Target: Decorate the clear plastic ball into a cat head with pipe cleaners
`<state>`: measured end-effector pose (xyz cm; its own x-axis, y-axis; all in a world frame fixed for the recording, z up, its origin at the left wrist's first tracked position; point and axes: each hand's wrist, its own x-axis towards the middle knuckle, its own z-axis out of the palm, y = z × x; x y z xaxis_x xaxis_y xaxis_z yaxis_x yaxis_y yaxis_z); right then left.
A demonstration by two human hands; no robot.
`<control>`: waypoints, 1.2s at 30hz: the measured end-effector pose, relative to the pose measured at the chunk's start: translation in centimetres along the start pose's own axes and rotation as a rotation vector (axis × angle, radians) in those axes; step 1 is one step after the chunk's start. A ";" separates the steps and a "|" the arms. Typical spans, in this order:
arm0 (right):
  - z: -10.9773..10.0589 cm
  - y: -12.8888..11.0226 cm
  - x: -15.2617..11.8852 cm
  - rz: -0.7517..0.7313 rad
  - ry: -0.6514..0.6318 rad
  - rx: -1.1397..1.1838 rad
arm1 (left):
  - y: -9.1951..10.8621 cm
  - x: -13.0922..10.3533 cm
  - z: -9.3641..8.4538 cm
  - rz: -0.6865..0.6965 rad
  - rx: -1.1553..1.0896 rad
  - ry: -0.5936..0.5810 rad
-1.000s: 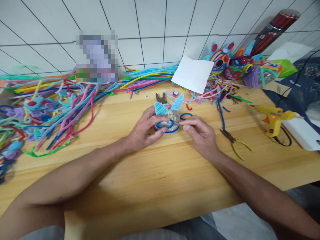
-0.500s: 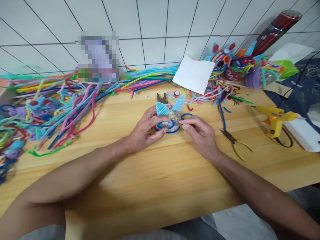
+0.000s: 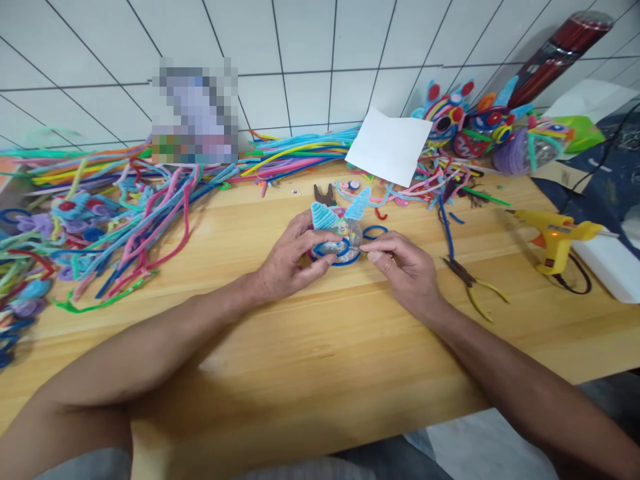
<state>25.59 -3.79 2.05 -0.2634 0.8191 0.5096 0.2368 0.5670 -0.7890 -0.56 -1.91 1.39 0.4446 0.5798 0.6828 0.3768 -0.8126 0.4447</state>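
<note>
Left hand (image 3: 285, 263): forefinger and thumb curled narrow on a blue ring (image 3: 347, 249) of fuzzy stem, close in front of a clear craft figure (image 3: 354, 231). Whether the ring touches the figure, cannot tell. Figure sits at the centre of the worktop (image 3: 300, 373), two pale-blue ears (image 3: 324, 217) on top.

Right hand (image 3: 407, 270): thumb and forefinger drawn close at the figure's right side; what lies between the tips, if anything, is too small to tell.

A second blue ring (image 3: 376, 227) lies just behind the right fingertips. Glue gun (image 3: 555, 235), its light glowing, and yellow-handled pliers (image 3: 459, 272) rest off to the right.

On technique, my judgement: grip the ring lightly by its edge, since soft stem probably bends out of round under a squeeze. Steady the figure without pushing on its ears. Fine work suits the right fingertips; better to move them in small turns.
</note>
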 end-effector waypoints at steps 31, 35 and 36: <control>0.7 0.6 -0.2 0.016 -0.001 -0.003 | -0.3 -0.5 -0.5 -0.133 -0.322 0.017; 0.8 0.6 -0.3 0.013 -0.001 -0.006 | -0.4 -0.7 0.2 -0.228 -0.450 0.157; 0.8 0.6 -0.2 0.012 -0.001 -0.005 | -0.3 -0.7 0.4 -0.264 -0.459 0.189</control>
<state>25.03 -3.72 1.15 -0.2610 0.8258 0.4998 0.2442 0.5574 -0.7935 -0.68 -1.99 0.57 0.2136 0.7804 0.5877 0.0447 -0.6087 0.7921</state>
